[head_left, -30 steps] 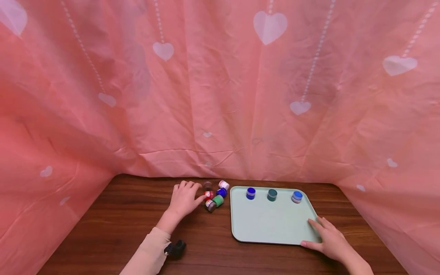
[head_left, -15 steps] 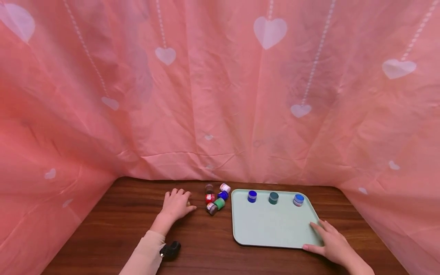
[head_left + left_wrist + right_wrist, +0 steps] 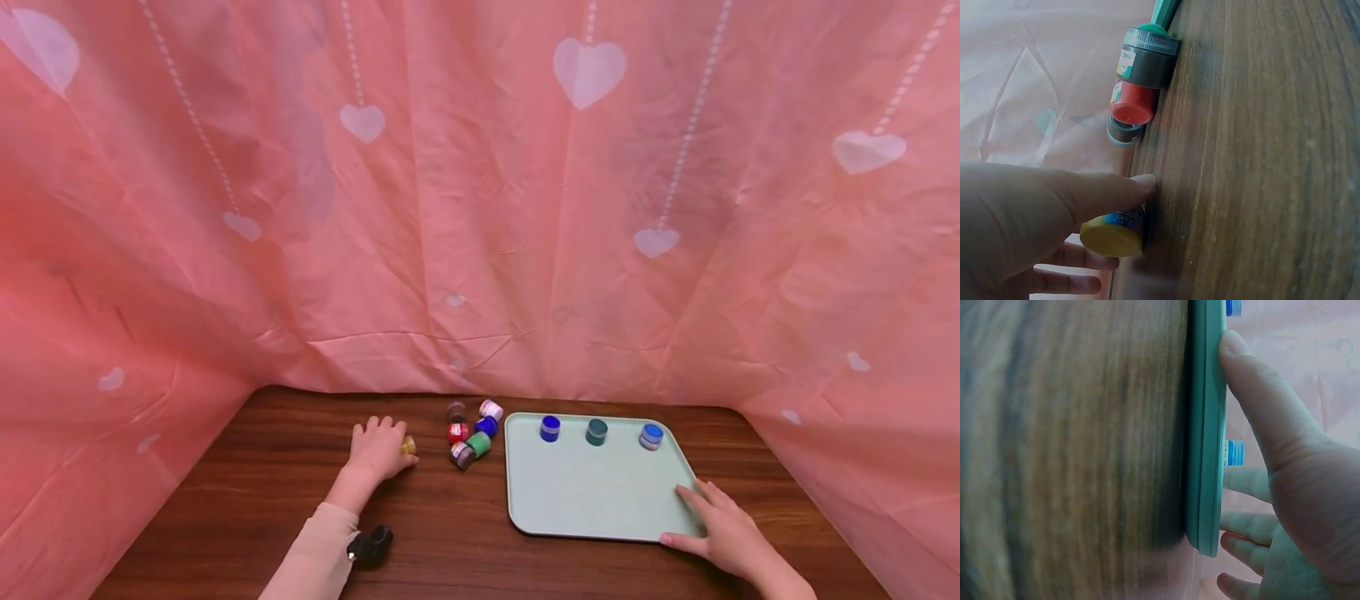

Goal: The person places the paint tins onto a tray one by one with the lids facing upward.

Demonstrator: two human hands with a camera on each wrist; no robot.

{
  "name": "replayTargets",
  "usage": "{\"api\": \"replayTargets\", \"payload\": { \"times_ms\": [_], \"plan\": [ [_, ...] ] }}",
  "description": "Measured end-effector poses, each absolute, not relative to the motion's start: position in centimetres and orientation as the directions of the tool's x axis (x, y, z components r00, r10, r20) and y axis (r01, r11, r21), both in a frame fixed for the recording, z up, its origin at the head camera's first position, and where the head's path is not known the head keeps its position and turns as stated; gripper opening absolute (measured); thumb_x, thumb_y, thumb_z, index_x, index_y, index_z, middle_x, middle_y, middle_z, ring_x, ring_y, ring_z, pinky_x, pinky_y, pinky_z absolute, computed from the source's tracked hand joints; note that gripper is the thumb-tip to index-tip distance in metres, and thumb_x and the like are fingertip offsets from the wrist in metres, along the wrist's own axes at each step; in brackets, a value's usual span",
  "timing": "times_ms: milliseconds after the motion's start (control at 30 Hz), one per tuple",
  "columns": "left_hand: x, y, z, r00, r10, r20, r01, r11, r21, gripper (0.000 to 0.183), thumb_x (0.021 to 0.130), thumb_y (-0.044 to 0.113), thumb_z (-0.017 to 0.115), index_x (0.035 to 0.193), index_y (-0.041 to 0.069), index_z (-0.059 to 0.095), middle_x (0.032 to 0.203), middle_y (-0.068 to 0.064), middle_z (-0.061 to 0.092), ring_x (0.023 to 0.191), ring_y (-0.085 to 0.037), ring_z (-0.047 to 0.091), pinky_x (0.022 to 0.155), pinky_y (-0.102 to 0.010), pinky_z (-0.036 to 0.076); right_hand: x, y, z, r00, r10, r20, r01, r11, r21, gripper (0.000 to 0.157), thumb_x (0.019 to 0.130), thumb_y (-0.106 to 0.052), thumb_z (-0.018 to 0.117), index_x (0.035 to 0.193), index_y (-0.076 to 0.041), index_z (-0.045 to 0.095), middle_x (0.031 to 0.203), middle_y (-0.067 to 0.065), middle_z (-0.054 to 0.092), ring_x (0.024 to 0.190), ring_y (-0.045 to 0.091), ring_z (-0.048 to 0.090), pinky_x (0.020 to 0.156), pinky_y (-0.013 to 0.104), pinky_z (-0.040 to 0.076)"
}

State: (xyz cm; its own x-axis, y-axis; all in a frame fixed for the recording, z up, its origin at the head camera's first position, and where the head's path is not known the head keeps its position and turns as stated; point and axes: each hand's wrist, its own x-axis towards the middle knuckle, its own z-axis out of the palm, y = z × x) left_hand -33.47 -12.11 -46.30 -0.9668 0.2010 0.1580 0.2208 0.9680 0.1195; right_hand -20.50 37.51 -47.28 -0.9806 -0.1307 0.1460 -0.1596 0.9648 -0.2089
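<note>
My left hand (image 3: 375,452) is around a small yellow paint jar (image 3: 408,446) that lies on its side on the table. In the left wrist view the thumb stretches over the yellow jar and the other fingers extend loosely behind it; contact is unclear. My right hand (image 3: 726,532) rests at the near right corner of a pale green tray (image 3: 585,492), thumb and fingertips on its rim with the fingers fairly straight. Along the tray's far side stand a dark blue jar (image 3: 550,429), a dark green jar (image 3: 597,432) and a light blue jar (image 3: 651,437).
Left of the tray several jars lie close together, among them a red jar (image 3: 458,432), a green jar (image 3: 478,445), a blue jar (image 3: 487,426), a pale pink jar (image 3: 491,409) and a brown jar (image 3: 462,454). A pink curtain (image 3: 480,250) surrounds the wooden table (image 3: 442,533).
My left hand has moved left, away from the jar group, and more of the yellow jar shows beside it. My right hand keeps its place on the tray; the view shifted slightly.
</note>
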Motion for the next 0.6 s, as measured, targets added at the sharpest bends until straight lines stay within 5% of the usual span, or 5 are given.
{"api": "replayTargets", "payload": {
  "times_ms": [600],
  "plan": [
    [-33.65,-11.84,-46.08,-0.948,0.236,0.215,0.268,0.953,0.138,0.043,0.077,0.041,0.079,0.106,0.012,0.067,0.102,-0.009,0.062,0.102,-0.034,0.055,0.085,-0.055,0.041,-20.47,37.49,-47.37,-0.980,-0.126,0.151,-0.156,0.966,-0.207,0.082,0.072,-0.057,0.076,0.125,0.004,0.061,0.129,0.039,0.050,0.120,0.054,0.048,0.086,0.064,0.044]
  ]
}}
